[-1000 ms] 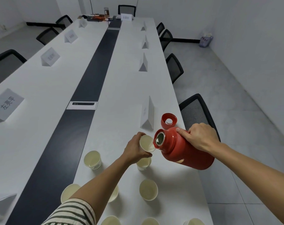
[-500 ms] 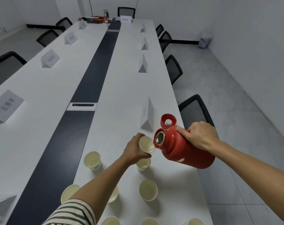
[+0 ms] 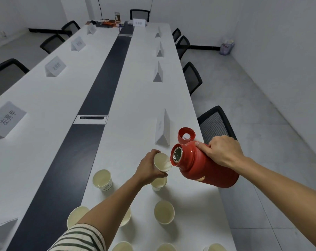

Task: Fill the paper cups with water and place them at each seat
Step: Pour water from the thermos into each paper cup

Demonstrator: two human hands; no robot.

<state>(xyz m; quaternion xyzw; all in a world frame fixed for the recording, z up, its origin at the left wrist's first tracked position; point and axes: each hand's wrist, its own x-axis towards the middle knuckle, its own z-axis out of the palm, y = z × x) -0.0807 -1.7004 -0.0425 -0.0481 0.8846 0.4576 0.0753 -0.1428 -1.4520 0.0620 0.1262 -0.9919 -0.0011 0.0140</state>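
The left hand (image 3: 150, 169) is holding a paper cup (image 3: 162, 162) in the air above the counter (image 3: 135, 98), its fingers wrapped around the cup wall, and the cup is leaning toward the red thermos (image 3: 200, 166). The right hand (image 3: 224, 153) is gripping the thermos body, fingers closed on it, and tilting its open mouth right at the cup rim. To pour well, I think the tilt should be growing slowly and the spout staying over the cup, because thin paper is bending easily. Whether water is flowing now, I cannot tell. The other cups (image 3: 102, 179) standing on the counter are looking empty. The red lid (image 3: 186, 135) is lying behind the thermos.
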